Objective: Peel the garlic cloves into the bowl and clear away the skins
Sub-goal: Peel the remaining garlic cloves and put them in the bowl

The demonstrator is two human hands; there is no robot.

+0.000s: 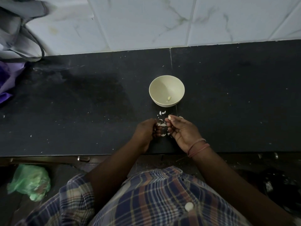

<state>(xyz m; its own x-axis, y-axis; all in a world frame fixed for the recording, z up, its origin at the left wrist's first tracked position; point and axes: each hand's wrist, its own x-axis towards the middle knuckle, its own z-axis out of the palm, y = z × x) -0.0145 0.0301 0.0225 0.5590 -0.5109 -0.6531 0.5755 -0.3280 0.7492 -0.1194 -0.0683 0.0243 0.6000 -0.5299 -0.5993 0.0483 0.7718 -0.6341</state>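
Note:
A cream bowl (pixel 166 90) stands on the black counter (pixel 81 103), with one peeled garlic clove (pixel 169 98) at its bottom. Just in front of the bowl lie several white garlic skins (pixel 162 112). My right hand (pixel 180 129) pinches a garlic clove (pixel 169 117) at its fingertips. My left hand (pixel 147 130) is curled, its fingertips pinching a strip of skin (pixel 161 124) that stretches toward the right hand. More skin bits (pixel 163 135) lie between the two hands.
A white tiled wall (pixel 162 22) backs the counter. A grey bag (pixel 17 30) and purple cloth (pixel 8 79) sit at the far left. A green plastic bag (pixel 31 181) lies on the floor below the counter edge.

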